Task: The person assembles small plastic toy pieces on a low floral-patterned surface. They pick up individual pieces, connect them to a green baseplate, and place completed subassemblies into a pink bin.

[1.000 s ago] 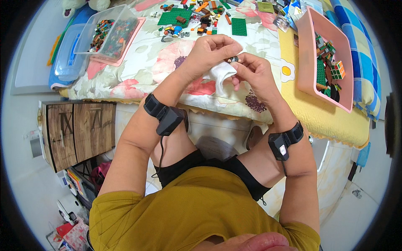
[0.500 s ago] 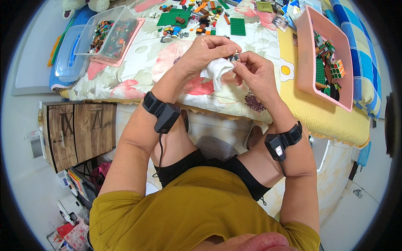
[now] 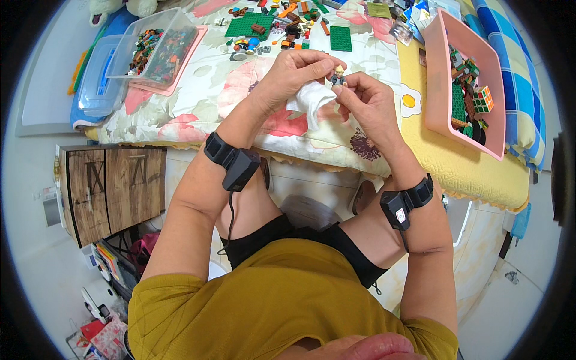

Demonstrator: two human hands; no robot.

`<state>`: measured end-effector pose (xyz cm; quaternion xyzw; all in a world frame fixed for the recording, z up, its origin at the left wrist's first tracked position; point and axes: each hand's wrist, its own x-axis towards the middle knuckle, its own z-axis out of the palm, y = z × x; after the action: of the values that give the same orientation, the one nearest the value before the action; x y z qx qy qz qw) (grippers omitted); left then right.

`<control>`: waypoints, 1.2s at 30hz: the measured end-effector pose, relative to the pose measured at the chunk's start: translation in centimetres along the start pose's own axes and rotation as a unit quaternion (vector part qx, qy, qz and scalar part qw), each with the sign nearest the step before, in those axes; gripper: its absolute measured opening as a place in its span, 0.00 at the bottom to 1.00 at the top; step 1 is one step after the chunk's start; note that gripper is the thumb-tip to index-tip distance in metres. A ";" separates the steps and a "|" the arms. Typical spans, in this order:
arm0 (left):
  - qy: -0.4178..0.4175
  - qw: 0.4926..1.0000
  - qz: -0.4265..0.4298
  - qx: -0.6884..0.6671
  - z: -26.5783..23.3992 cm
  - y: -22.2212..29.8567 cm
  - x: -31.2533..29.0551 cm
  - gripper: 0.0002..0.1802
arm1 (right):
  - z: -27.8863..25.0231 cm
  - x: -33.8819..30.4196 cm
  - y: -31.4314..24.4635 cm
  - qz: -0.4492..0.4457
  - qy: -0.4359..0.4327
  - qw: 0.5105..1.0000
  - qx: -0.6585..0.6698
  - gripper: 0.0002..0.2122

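My left hand [image 3: 295,77] and my right hand [image 3: 366,102] meet above the flowered bed cover. Between their fingertips sits a tiny toy brick figure [image 3: 338,76] with a pale head and dark body. A crumpled white cloth [image 3: 309,99] hangs from my left hand, bunched under its fingers. My right thumb and forefinger pinch the figure from the right. Black bands with small boxes wrap both wrists.
Loose toy bricks and green baseplates [image 3: 341,38] lie at the far side of the bed. A clear lidded box [image 3: 157,51] of bricks stands far left, a pink tray [image 3: 441,78] with bricks and a colour cube at right. A wooden cabinet [image 3: 108,189] stands lower left.
Both hands have stayed together over the bed cover, shifting slightly toward the far side. The figure has turned a little between the fingertips and the white cloth hangs more freely.
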<state>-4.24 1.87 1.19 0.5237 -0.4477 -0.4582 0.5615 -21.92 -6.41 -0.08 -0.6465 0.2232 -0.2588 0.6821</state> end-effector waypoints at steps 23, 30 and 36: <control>-0.007 1.000 0.020 -0.002 0.0 -0.6 0.2 0.13 | 0.2 -0.1 0.5 -0.018 0.025 0.999 -0.044 0.07; 0.004 1.000 0.017 0.001 0.0 -0.7 0.1 0.13 | -0.1 0.0 0.2 0.006 0.008 0.999 0.032 0.06; 0.037 0.990 -0.008 -0.138 -0.4 -0.7 0.2 0.16 | -0.7 0.4 0.1 0.009 -0.018 0.993 0.119 0.09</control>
<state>-3.87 1.71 0.52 0.4618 -0.3550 -0.5004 0.6405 -22.08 -7.16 -0.24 -0.5637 0.1839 -0.2658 0.7602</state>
